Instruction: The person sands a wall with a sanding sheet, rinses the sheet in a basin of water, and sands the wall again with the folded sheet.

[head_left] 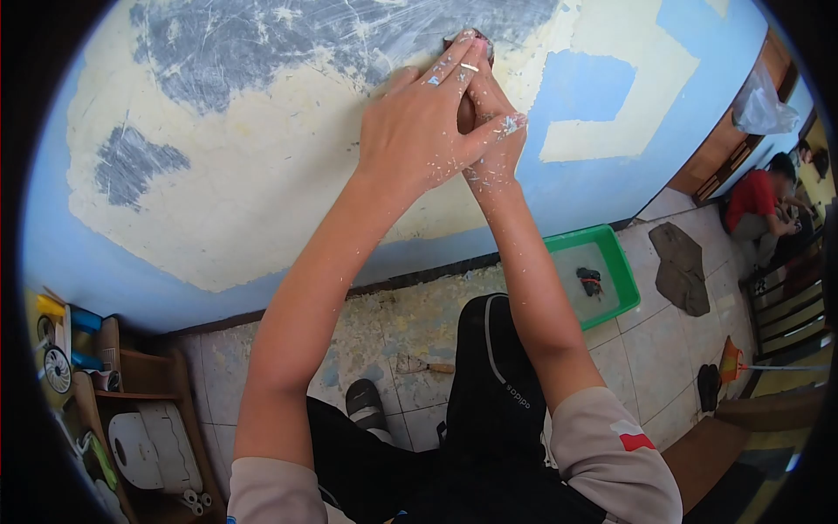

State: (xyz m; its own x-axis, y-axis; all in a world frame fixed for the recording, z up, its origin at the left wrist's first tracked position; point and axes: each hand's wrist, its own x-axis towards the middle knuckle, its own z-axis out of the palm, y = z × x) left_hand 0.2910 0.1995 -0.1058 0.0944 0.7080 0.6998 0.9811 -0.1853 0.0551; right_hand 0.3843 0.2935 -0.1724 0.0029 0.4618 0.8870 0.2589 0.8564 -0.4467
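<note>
Both hands are raised against a wall (pixel 236 166) whose blue paint is partly stripped to cream and grey patches. My left hand (pixel 406 131) lies over my right, its fingers pressed together toward the wall and its thumb across the right hand. My right hand (pixel 497 144) is closed beneath it. A small dark-edged piece (pixel 482 44) shows at the fingertips, touching the wall; the fingers cover most of it and its kind cannot be made out. Paint flakes stick to both hands and forearms.
A green basin (pixel 627 284) with cloudy water and a dark object stands by the wall. A wooden-handled tool (pixel 436 368) lies on the flake-strewn tiles. A brown cloth (pixel 679 266) is at right, and a person in red (pixel 752 199) sits beyond. Wooden shelves (pixel 179 384) stand left.
</note>
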